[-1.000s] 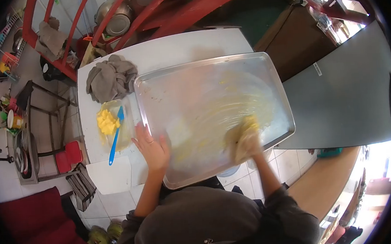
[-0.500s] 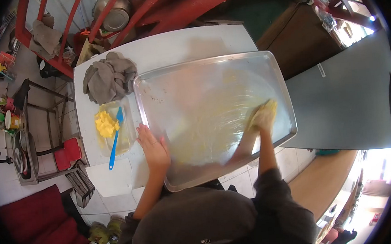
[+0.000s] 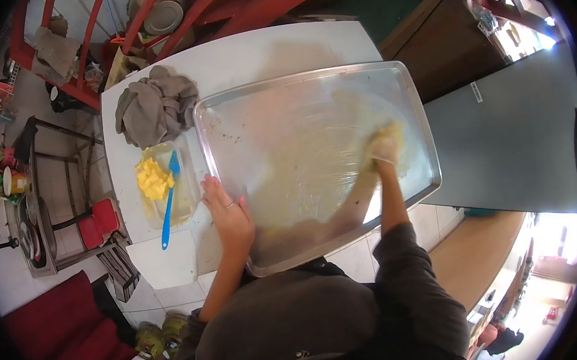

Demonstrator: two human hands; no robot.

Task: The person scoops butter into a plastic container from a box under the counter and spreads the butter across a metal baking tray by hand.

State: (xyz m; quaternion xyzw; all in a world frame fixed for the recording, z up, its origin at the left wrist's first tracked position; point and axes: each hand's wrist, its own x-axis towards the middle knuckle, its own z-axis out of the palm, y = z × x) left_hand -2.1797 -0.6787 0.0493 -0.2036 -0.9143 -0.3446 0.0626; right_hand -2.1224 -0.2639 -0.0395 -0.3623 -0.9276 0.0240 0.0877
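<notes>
A large metal baking tray lies on the white table, its inside smeared with a yellowish, greasy film. My right hand, in a clear plastic glove or wrap with yellow smears, rests flat on the right part of the tray floor; its fingertips are blurred. At the tray's left rim is my left hand, fingers stretched out against the edge and holding nothing. Left of it stands a clear plastic container with a soft yellow mass like butter or margarine. A blue silicone brush leans across that container.
A crumpled grey-brown cloth lies on the table at the back left. Red metal railings run behind it. To the right is a grey panel-like surface, and a sink stands far left.
My right hand has moved slightly up and left across the tray floor. My left hand stays at the left rim. The whole view has shifted a little.
</notes>
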